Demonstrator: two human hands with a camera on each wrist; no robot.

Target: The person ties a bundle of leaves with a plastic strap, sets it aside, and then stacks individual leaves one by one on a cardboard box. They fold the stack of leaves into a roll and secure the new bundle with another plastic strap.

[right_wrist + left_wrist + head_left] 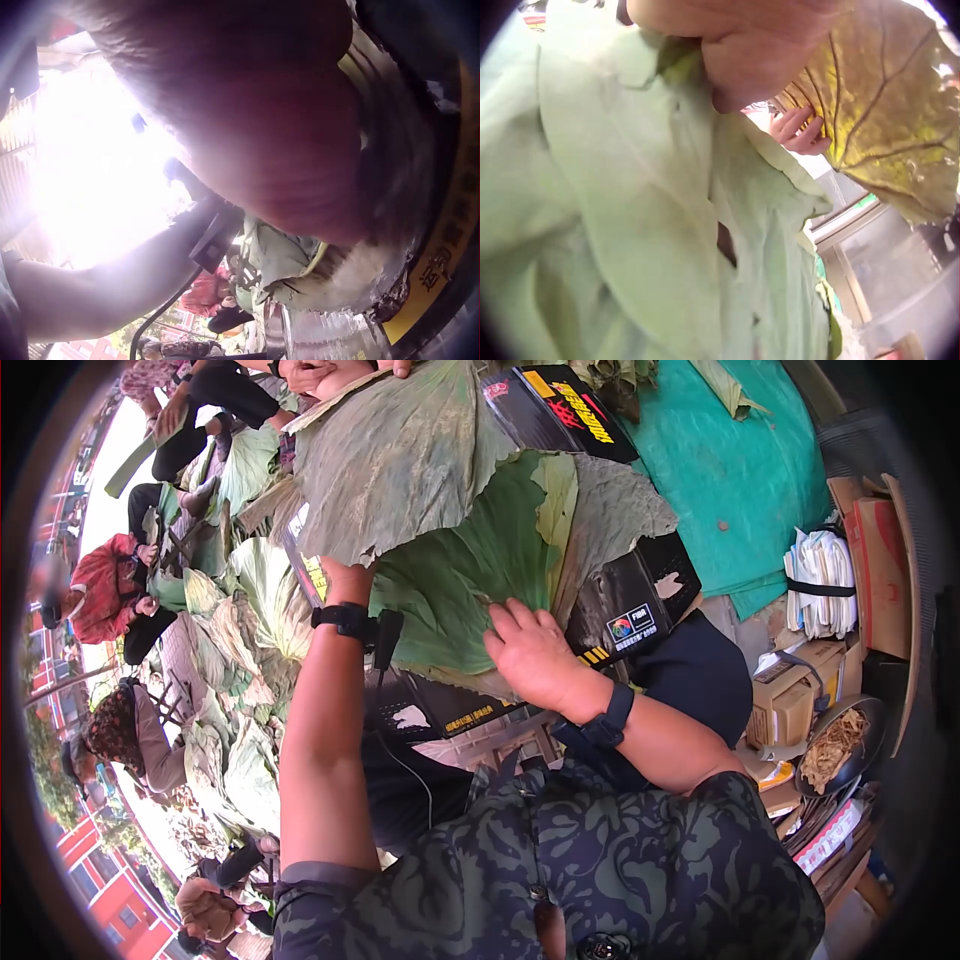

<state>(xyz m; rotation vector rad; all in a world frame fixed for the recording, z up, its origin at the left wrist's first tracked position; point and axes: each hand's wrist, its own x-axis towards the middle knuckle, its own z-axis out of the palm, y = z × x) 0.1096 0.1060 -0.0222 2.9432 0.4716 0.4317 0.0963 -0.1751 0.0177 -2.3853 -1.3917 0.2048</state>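
My left hand (345,580) reaches up under a large grey-green leaf (400,450) and holds its near edge raised; the fingers are hidden behind it. In the left wrist view the palm (750,67) lies against pale green leaf (630,210). My right hand (528,650) rests flat, fingers straight, on a brighter green leaf (470,570) spread over a black box (630,610) with yellow print. In the right wrist view the right hand (262,135) fills the frame above the box (442,247). Another person's hands (310,372) hold the big leaf's far edge.
A second black box (565,405) and a teal tarp (730,460) lie beyond. Cardboard boxes (800,695), bundled white papers (820,580) and a dark pan (840,745) crowd the right. Seated people (105,595) and piled leaves (250,610) fill the left.
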